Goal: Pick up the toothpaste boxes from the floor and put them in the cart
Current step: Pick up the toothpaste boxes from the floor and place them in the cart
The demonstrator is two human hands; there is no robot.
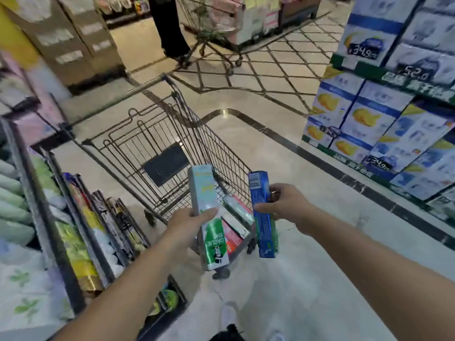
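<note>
Two toothpaste boxes in hand, both held over the near end of the cart [157, 134].

Left grip [189, 223]: fingers and thumb clamped around the middle of the green-and-white box [209, 217]. Box stands roughly upright, long axis running away from the grip both above and below it; pale upper half above the thumb, green printed half below. Print on the lower half reads upside down.

Right grip [283, 203]: clamped on the blue box [261, 215], thumb on the near face, fingers wrapped behind. Box also near upright, slightly tilted, barcode end above the grip, lower end hanging below it. A green edge shows behind the blue box; cannot tell whether it is a second box.

Between the two grips and beyond them: more boxes [237, 222] already lying in the cart basket, white, green and red, overlapping each other at an angle. The basket's far part holds a dark flap [166, 163].

Outward from the left grip: a shelf [73, 232] of rolled and wrapped goods. Outward from the right grip: shiny tiled floor [307, 279], then stacked blue-and-white cartons [369, 119] with price tags. Well beyond both grips: a second cart [211, 28] and another person's legs [170, 28]. Below the grips, a white shoe [229, 316] on the floor. Frame edges blurred.
</note>
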